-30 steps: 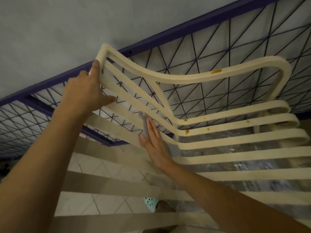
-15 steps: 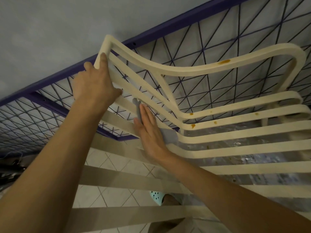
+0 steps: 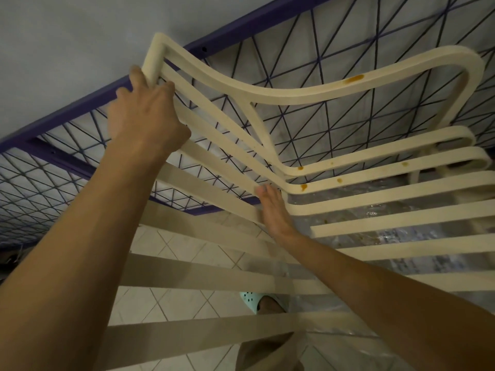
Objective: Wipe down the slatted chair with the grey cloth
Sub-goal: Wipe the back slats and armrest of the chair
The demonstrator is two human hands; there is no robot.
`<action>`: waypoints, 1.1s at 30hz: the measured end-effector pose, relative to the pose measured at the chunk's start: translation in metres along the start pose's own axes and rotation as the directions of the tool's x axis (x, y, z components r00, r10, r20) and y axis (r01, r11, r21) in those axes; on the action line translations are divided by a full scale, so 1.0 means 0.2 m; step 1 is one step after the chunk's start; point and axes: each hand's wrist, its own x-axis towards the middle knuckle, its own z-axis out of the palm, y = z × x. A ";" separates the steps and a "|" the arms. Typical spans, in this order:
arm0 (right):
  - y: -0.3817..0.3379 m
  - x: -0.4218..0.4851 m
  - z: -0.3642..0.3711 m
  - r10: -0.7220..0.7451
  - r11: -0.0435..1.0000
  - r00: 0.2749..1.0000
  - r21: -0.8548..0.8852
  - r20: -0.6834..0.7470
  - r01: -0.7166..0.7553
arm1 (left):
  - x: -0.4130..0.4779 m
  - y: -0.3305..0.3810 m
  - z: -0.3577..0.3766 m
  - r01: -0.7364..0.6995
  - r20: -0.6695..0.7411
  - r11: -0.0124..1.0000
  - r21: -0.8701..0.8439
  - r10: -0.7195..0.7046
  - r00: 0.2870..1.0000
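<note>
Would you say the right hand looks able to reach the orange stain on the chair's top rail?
Probably yes: the right hand lies flat on lower slats, the orange stain is uncovered, and the left hand grips the chair elsewhere.

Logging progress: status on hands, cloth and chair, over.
Left hand grips slatted chair at its top corner. Right hand flat on a slat; grey cloth not visible, probably beneath it. Orange stains on rails, unwiped. Nothing blocking.

The cream slatted chair (image 3: pixel 294 99) stands tipped up, its curved slats dotted with several orange-brown stains (image 3: pixel 354 79).
</note>
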 end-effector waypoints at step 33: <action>0.42 0.00 -0.42 -0.073 0.439 0.977 -0.873 0.201 0.212 | 0.01 -0.01 0.02 0.001 -0.045 0.999 -0.053 -0.003 0.999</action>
